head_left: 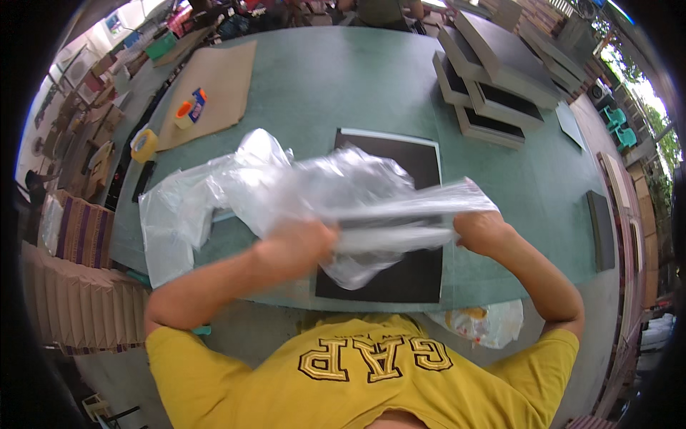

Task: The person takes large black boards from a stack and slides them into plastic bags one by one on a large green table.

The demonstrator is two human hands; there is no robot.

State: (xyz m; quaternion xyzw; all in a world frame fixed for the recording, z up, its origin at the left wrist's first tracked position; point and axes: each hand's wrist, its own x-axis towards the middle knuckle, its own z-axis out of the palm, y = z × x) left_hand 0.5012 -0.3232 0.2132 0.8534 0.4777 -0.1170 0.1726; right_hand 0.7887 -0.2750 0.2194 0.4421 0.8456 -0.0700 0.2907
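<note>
A clear plastic bag (357,179) is stretched between my two hands, one edge pulled nearly taut. My left hand (296,247), smeared by motion, is closed on the left end of that edge. At the other end, my right hand (480,230) grips the plastic in a fist. Beneath the bag, a flat black panel (389,282) with a pale strip along its far edge lies on the green table. More crumpled clear plastic (171,222) spreads over the table to the left, partly behind my left hand; I cannot tell whether it joins the bag.
Grey-sided boxes with dark faces (493,79) are stacked at the far right of the green table (329,79). A cardboard sheet (221,82) bears an orange tape dispenser (191,109); a yellow tape roll (144,145) sits nearby. A dark slab (600,230) lies by the right edge.
</note>
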